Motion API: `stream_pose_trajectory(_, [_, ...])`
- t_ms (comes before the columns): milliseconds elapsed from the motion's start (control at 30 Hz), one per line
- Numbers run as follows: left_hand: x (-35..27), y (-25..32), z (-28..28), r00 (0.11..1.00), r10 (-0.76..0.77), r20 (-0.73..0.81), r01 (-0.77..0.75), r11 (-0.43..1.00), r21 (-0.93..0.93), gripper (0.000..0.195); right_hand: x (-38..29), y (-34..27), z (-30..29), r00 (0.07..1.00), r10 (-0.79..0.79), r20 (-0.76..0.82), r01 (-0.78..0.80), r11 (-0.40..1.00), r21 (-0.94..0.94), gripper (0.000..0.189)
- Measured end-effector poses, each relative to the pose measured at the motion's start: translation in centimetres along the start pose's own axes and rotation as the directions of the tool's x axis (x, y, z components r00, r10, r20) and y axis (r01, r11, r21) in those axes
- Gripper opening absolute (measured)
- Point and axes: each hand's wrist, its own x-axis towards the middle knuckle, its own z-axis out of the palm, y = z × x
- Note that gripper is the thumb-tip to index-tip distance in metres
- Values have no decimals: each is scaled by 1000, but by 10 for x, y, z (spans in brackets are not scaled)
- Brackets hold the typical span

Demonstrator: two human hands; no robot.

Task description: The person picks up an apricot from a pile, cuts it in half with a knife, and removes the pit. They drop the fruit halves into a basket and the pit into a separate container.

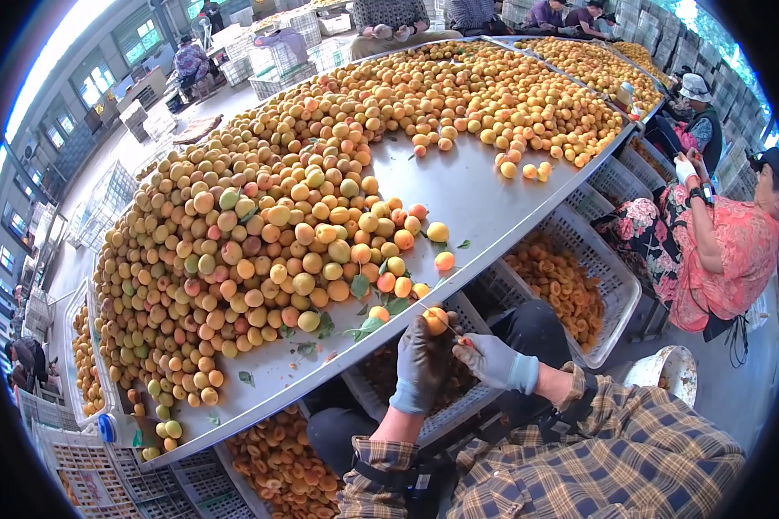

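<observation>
My left hand [420,370], in a grey work glove with a darkened palm, holds a yellow-orange apricot [435,320] upright at the table's edge. In my right hand [498,364], also gloved, is a small tool with a red handle [466,341]. Its thin metal end lies across or against the apricot; I cannot tell how deep it sits. Below both hands, between my knees, stands a plastic crate [453,420] with dark contents partly hidden. Whole apricots [285,240] are heaped on the metal table [422,175] in front of me, some loose near its rim.
Crates of halved apricots stand to my right [623,311] and lower left [240,483]. Green leaves [367,329] lie near the table edge. A co-worker [720,240] sits at the right, beyond a white bucket [678,360]. A plastic jug [120,429] stands at the table's left corner.
</observation>
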Motion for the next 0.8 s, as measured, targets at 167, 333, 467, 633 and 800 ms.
stream_pose_trajectory(167, [1,-4,4,996,87,25,-91,973,211,44,12,6,1,999,9,-49,-16,990,-139,41])
stream_pose_trajectory(333, [5,1,6,990,136,-19,-116,899,422,44,8,5,1,998,45,-54,-54,980,-190,40])
stream_pose_trajectory(467, [6,-3,1,996,-7,-86,23,981,191,45,-7,0,8,989,87,-116,-117,952,-281,37])
stream_pose_trajectory(633, [8,-5,-1,996,-70,-54,76,989,123,48,20,24,11,992,22,-127,-50,975,-215,35])
stream_pose_trajectory(800, [8,2,-7,999,47,-15,-43,978,203,41,13,-6,4,989,150,-6,-150,989,-6,31])
